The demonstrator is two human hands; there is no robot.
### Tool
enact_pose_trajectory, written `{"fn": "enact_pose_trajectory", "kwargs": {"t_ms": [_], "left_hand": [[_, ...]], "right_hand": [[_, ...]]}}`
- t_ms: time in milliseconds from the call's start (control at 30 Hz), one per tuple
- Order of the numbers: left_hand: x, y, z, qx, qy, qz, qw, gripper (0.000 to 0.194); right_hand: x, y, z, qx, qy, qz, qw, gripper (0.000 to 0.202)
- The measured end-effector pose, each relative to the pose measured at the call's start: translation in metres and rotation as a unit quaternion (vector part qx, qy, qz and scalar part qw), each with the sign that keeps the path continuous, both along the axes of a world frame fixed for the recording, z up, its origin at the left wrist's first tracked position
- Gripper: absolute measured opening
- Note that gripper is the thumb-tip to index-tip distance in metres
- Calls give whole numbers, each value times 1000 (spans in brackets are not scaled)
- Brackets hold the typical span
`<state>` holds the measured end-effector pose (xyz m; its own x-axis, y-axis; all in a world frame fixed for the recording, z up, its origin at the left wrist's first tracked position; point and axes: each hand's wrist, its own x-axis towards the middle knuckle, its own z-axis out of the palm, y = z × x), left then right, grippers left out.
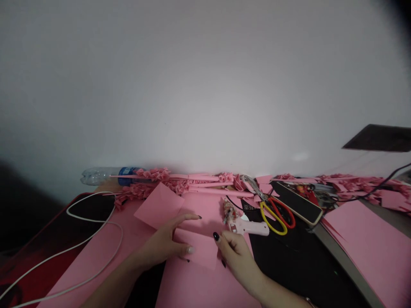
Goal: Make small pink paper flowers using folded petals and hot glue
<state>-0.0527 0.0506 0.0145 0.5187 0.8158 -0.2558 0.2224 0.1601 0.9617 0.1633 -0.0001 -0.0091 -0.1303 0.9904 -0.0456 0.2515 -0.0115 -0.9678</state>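
A small rectangle of pink paper (203, 248) is held between my two hands, above a larger pink sheet (199, 286). My left hand (160, 246) grips its left end, thumb on top and fingertips underneath, while the index finger reaches out past the top edge. At the right end, my right hand (236, 256) pinches the edge with curled fingers. Behind the left hand lies a square of pink paper (160, 205). Just beyond the right hand is a pale pink glue gun (252, 227), its nozzle end beside a crumpled, patterned bit.
Scissors (276, 216) with yellow and red handles lie beside a phone (297, 203). Pink paper flowers with stems (205, 186) line the wall. A plastic bottle (102, 175) lies back left. A white cable (85, 220) loops at left; pink sheets (375, 248) are stacked at right.
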Motion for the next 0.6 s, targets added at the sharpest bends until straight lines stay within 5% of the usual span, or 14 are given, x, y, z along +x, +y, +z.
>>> {"fn": "enact_pose_trajectory", "kwargs": {"t_ms": [133,233,333,600], "left_hand": [[3,1,4,-23,-3,39,999,61],[6,-1,3,44,16,35,998,56],[9,-2,-1,109,41,28,993,44],[15,-1,-12,139,56,35,988,10]], "right_hand": [[-2,-2,3,21,2,-20,1000,43],[-4,-3,-1,34,-54,-20,998,45],[-5,-3,-7,-31,-8,14,999,41],[-5,-5,-14,-37,-10,22,999,37]]}}
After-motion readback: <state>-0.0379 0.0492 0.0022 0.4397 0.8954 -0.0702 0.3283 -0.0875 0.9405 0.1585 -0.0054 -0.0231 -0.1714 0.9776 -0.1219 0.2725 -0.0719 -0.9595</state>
